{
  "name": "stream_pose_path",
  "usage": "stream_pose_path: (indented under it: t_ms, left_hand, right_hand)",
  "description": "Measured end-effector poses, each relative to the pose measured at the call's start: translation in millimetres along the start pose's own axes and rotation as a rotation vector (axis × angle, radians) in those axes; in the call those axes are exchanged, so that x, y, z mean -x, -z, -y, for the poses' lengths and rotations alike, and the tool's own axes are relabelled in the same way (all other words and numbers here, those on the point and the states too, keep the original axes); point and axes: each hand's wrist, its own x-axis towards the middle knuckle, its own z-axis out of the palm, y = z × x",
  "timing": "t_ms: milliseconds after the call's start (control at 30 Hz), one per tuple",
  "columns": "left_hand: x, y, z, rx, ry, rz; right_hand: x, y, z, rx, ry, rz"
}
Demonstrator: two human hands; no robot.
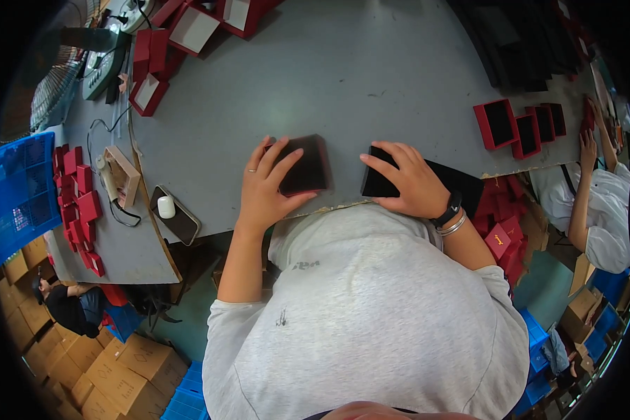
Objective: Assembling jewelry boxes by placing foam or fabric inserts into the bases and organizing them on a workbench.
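My left hand (pixel 267 183) is at a small open box (pixel 306 166) with dark red walls and a black inside, near the table's front edge. Its fingers are spaced over the box's left part, with the thumb along the near side. To the right, my right hand (pixel 418 183) grips a flat black pad (pixel 378 183), fingers over the top and thumb at the near edge. A larger black sheet (pixel 458 183) extends from under the right wrist. A gap of grey tabletop separates the box from the pad.
Several red boxes with black insides (pixel 497 124) stand on the right; red boxes with pale insides (pixel 194 29) lie far left. Black sheets (pixel 511 42) are stacked far right. A phone (pixel 182 222) carrying a white earbud case (pixel 166 206) lies left. Another person (pixel 602 210) works at right.
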Motion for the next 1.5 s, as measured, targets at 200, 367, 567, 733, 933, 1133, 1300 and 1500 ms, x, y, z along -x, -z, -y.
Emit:
stream_pose_path:
  t_ms: [200, 367, 567, 733, 933, 1133, 1300, 1500]
  left_hand:
    - [-5.1, 15.5, -40.8, -0.227, -0.065, 0.001]
    - [-1.8, -8.2, -48.1, -0.334, -0.045, 0.092]
    - [2.1, -15.5, -43.5, -0.395, -0.035, 0.124]
    - [-0.2, -14.8, -46.8, -0.425, -0.034, 0.109]
    - [9.9, -8.9, -38.4, -0.307, -0.250, -0.031]
    - [5.8, -6.3, -38.7, -0.268, -0.203, -0.041]
    - [-4.8, 8.9, -31.9, -0.311, 0.004, 0.083]
    - [-14.7, 4.6, -36.0, -0.338, 0.053, 0.233]
  right_hand:
    - [-4.2, -7.7, -3.1, -0.095, -0.039, -0.106]
    - [-4.8, -9.6, -5.3, -0.030, -0.044, -0.114]
    - [-5.1, -13.1, -6.1, -0.011, -0.048, -0.120]
    - [-4.3, -16.3, -7.9, -0.001, -0.054, -0.127]
    - [-4.3, -19.3, -9.1, 0.004, -0.059, -0.139]
    - [-4.6, -17.9, -11.0, -0.021, -0.047, -0.150]
    - [1.1, -17.7, -14.4, -0.131, -0.036, -0.215]
    - [0.8, -16.1, -14.7, -0.111, -0.050, -0.210]
